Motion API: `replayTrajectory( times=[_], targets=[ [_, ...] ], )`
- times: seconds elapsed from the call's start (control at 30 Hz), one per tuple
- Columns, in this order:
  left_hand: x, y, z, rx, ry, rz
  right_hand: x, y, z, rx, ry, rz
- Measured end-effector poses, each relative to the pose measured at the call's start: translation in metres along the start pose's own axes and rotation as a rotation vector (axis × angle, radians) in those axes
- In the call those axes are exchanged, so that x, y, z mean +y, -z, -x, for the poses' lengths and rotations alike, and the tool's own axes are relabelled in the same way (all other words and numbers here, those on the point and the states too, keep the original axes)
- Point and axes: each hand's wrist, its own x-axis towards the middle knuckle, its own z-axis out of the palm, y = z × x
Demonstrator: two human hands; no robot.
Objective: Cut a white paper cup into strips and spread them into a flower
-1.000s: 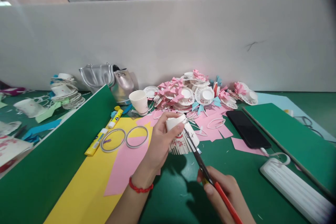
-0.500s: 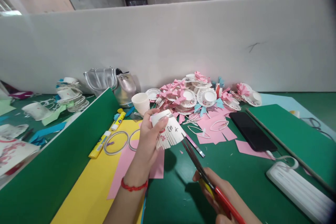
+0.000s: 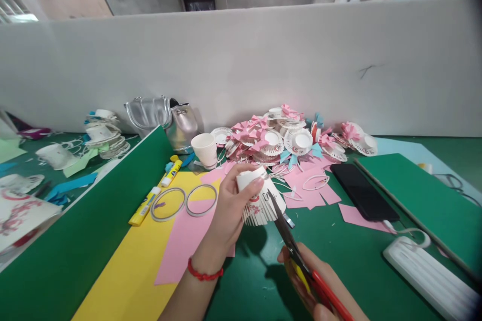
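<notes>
My left hand (image 3: 234, 203), with a red cord bracelet on its wrist, grips a white paper cup (image 3: 256, 205) printed with red blossoms and dark characters. The cup's wall is slit into a fringe of narrow strips along its lower left part. My right hand (image 3: 307, 276) is closed round red-and-yellow-handled scissors (image 3: 286, 235). The scissor blades lie against the uncut side of the cup wall, pointing up and left. A craft knife (image 3: 289, 220) on the table is mostly hidden behind the cup and blades.
Paper-cup hats with pink and blue bows (image 3: 271, 135) are heaped by the partition. Nearby are white paper cups (image 3: 204, 149), tape rolls (image 3: 168, 204), glue sticks (image 3: 144, 206), a silver bag (image 3: 150, 115), a black phone (image 3: 359, 190) and a power strip (image 3: 429, 273). A green divider (image 3: 101, 210) rises at left.
My left hand has moved right with the cup, bringing its wall over the scissor blades. The right hand has stayed almost in place. The view has shifted slightly.
</notes>
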Motion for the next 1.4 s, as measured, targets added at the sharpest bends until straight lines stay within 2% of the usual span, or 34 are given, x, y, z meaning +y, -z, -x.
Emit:
replayTrajectory(
  times=[0.4,0.77,1.07,1.23,1.4],
  targets=[
    [-0.001,0.001,-0.001,-0.041,0.025,0.02,0.014,-0.002,-0.001,0.003,0.064,-0.028],
    [-0.002,0.001,-0.001,-0.034,0.02,0.017,0.012,-0.002,0.0,0.023,0.061,-0.026],
    [0.0,0.0,-0.001,-0.014,0.013,0.002,-0.001,0.001,0.0,0.012,0.031,0.008],
    [0.0,0.0,-0.001,-0.013,0.022,0.02,0.011,-0.001,-0.004,0.016,0.073,-0.039],
    [-0.001,0.002,-0.001,-0.021,0.022,0.016,0.018,0.002,-0.006,-0.012,0.052,-0.044]
  ],
)
